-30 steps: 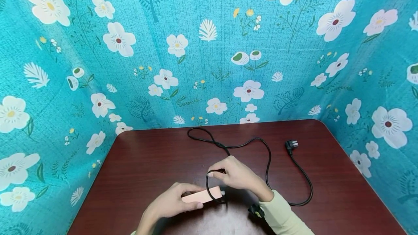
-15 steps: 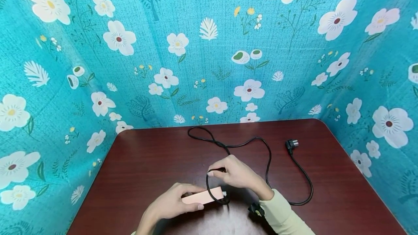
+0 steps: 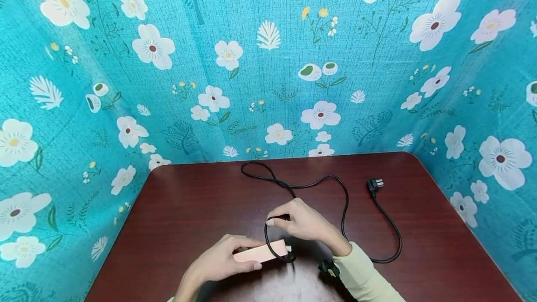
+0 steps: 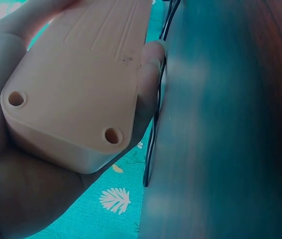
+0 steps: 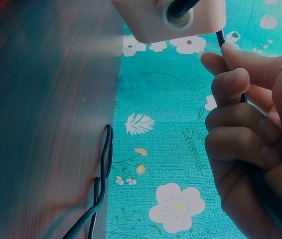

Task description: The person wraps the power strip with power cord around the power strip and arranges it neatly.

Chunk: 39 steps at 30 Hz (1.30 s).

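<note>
Possibly a hard tug risked kinking the black cord [image 3: 288, 186] the right hand [image 3: 301, 221] pinched, while the left hand [image 3: 222, 257] gripped the pink block [image 3: 258, 252]

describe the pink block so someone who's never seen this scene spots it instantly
Find the dark reddish-brown table, then the left hand low in the head view. The block is in that hand's grip, one end pointing toward the right hand. Unlike the thin black cord crossing its view, it is pale pink and boxy.
</note>
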### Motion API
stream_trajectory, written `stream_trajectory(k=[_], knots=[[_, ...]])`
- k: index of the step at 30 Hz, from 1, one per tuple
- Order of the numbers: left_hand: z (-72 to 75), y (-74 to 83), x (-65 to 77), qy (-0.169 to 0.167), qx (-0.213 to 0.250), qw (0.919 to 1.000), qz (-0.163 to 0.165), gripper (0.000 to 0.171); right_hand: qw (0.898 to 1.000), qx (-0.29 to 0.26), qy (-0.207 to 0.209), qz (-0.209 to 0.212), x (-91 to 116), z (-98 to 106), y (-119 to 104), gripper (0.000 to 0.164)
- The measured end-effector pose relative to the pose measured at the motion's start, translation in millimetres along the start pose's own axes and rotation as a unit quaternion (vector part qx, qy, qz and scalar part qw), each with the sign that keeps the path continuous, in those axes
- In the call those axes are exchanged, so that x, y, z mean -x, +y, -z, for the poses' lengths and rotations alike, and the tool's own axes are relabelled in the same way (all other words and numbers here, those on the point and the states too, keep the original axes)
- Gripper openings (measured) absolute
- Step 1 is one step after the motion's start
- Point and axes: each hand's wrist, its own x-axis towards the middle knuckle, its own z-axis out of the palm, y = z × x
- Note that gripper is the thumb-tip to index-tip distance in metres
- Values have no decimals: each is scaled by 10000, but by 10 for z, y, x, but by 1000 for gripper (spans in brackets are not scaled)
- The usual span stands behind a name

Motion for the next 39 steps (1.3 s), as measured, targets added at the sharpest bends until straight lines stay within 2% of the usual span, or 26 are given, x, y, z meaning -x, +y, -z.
stream_trajectory(k=[11, 17, 23, 31, 33, 39], knots=[[-28, 26, -24, 196, 91, 9996, -173, 40, 9999, -78, 114, -63, 14, 36, 20, 13], [-56, 20, -31, 393, 41, 9976, -576, 43, 9995, -210, 135, -215, 35, 54, 29, 13], [-78, 24, -35, 547, 192, 9955, -749, 45, 9987, -384, 178, -280, 44, 68, 41, 14], [-73, 51, -67, 936, -118, 9862, -1363, 52, 9962, -593, 241, -597, 49, 74, 28, 15], [-68, 65, -75, 970, -118, 9859, -1359, 52, 9955, -629, 279, -657, 53, 75, 20, 15], [-62, 82, -101, 1043, -160, 9808, -1638, 50, 9943, -705, 327, -736, 61, 74, 31, 15]])
